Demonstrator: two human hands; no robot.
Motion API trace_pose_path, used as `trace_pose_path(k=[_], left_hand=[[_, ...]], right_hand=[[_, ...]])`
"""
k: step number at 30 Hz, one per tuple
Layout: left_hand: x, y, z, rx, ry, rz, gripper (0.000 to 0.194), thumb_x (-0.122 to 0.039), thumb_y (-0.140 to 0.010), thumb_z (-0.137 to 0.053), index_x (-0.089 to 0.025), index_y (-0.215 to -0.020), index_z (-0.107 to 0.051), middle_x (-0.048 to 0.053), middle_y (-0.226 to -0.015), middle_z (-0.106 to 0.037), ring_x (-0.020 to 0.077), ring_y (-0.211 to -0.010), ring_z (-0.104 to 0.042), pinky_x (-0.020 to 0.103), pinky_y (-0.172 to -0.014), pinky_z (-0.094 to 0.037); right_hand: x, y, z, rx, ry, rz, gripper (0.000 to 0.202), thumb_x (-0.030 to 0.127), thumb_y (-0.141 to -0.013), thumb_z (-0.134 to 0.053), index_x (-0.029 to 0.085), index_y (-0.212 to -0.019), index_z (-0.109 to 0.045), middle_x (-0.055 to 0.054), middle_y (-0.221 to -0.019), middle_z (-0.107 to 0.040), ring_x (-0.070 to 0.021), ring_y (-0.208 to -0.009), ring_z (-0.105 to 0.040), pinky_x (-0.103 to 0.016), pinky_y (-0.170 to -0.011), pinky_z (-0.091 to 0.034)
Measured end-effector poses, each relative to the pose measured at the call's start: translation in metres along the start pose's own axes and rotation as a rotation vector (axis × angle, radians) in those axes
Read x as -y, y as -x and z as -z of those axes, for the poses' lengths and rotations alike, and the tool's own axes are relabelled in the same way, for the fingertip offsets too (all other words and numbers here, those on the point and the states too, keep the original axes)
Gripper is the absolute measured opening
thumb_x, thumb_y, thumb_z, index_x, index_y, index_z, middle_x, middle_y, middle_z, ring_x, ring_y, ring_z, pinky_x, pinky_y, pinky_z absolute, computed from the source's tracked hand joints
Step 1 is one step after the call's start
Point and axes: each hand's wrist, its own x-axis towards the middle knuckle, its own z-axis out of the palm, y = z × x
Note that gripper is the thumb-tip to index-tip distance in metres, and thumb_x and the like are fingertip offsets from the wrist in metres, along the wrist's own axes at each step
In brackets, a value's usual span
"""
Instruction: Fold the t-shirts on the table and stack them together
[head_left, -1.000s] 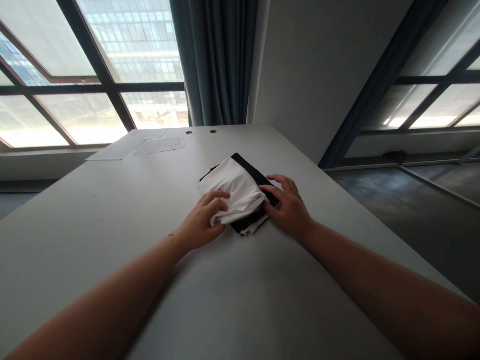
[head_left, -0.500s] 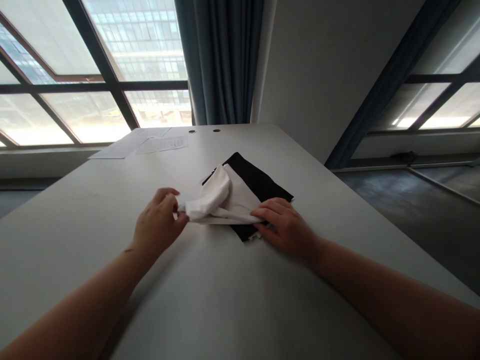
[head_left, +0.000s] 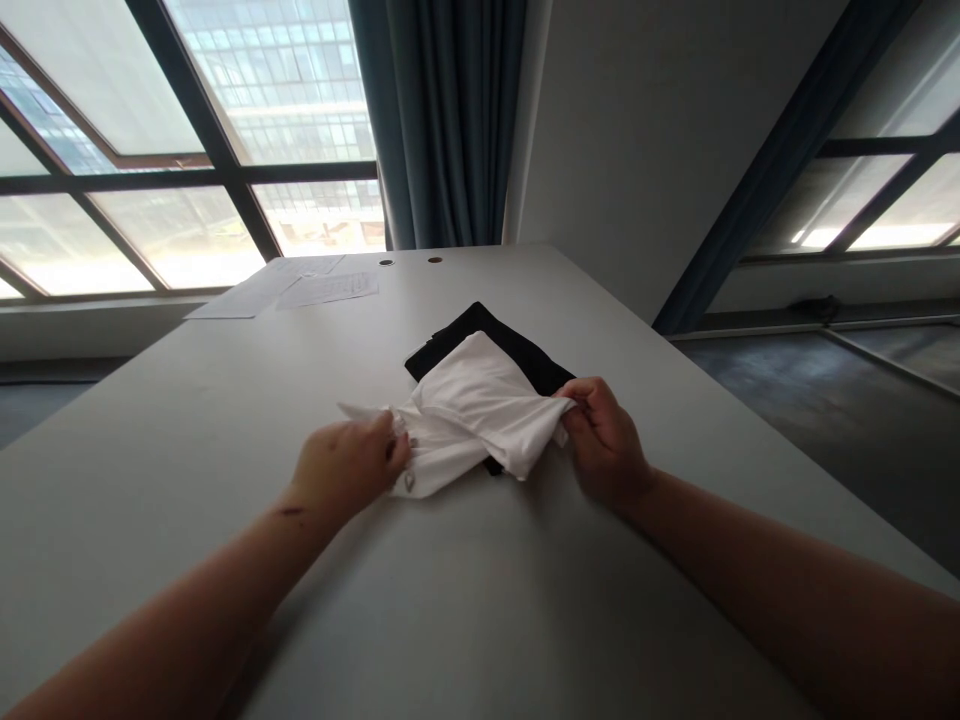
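A crumpled white cloth (head_left: 480, 395) lies across a folded black cloth (head_left: 517, 345) on the table; whether either is a garment I cannot tell. At the white cloth's left end, my left hand (head_left: 352, 455) is closed on its bunched edge, where a small ring-like mark or fitting shows near the fingers. Opposite it, my right hand (head_left: 606, 435) pinches the right corner of the white cloth, lifting it slightly. Much of the black cloth is covered; its far edges and a bit at the near side show.
The white table (head_left: 420, 600) extends away to a blue-grey curtain (head_left: 442, 130) and windows. Printed papers (head_left: 326, 290) lie at its far left, near two round cable holes. A grey wall (head_left: 637, 150) rises beyond its far right.
The white cloth has been spread wider and pulled toward me. My right hand has moved right and up with its corner; my left hand has shifted slightly right and nearer.
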Motion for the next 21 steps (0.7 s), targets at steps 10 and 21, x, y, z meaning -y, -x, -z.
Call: trace_pose_path(k=[10, 21], left_hand=[[0.027, -0.009, -0.009, 0.031, 0.29, -0.269, 0.031, -0.046, -0.099, -0.054, -0.027, -0.117, -0.071, 0.009, -0.112, -0.077, 0.0311, -0.099, -0.072, 0.042, -0.087, -0.053], [0.045, -0.014, -0.004, -0.193, 0.855, 0.067, 0.038, -0.055, -0.1, -0.052, -0.025, -0.079, -0.042, -0.006, -0.062, -0.049, 0.015, -0.059, -0.047, 0.027, -0.055, -0.038]], right_hand=[[-0.003, -0.011, -0.003, 0.049, 0.002, 0.098, 0.005, 0.024, -0.095, -0.053, 0.026, -0.097, -0.057, -0.006, -0.094, -0.067, -0.0241, -0.087, -0.064, -0.038, -0.081, -0.052], [-0.005, -0.009, -0.001, -0.053, -0.103, -0.072, 0.02, 0.028, -0.105, -0.044, 0.026, -0.089, -0.057, -0.002, -0.078, -0.064, -0.0215, -0.074, -0.06, -0.036, -0.073, -0.05]])
